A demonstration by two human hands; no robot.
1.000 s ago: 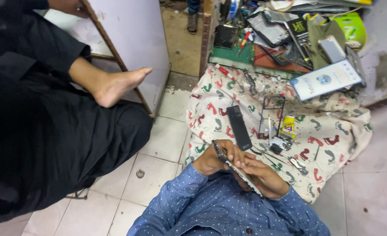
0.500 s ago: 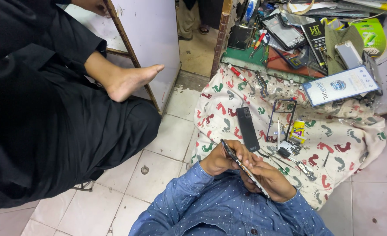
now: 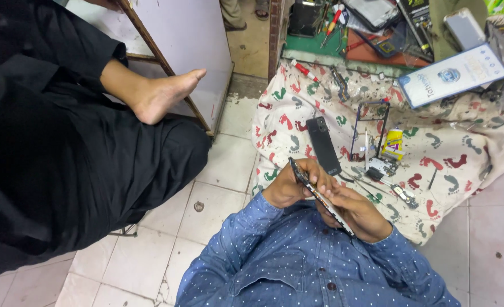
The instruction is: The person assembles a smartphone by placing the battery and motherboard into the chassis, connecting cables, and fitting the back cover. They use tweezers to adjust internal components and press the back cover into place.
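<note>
Left hand: the left hand grips the upper end of a phone, fingers curled round its edge, thumb on top.
Right hand: the right hand clasps the lower end of the phone, fingers wrapped over it from the right.
Phone: thin, dark, held edge-on and slanting from upper left to lower right, between both hands, above the blue dotted shirt and the near edge of the cloth.
Cloth: cream, printed with red and green footprints, spread over the tiled floor.
On the cloth: a black back cover lies just beyond the hands; to its right a bare phone frame, a small yellow tube, a circuit board and loose small parts; a red-handled screwdriver near the far edge.
Far right: a blue-and-white box lies tilted at the cloth's top edge.
Beyond: a crowded tray of tools, details too small to tell.
Left: another person in black sits close by, a bare foot crossed over the knee.
</note>
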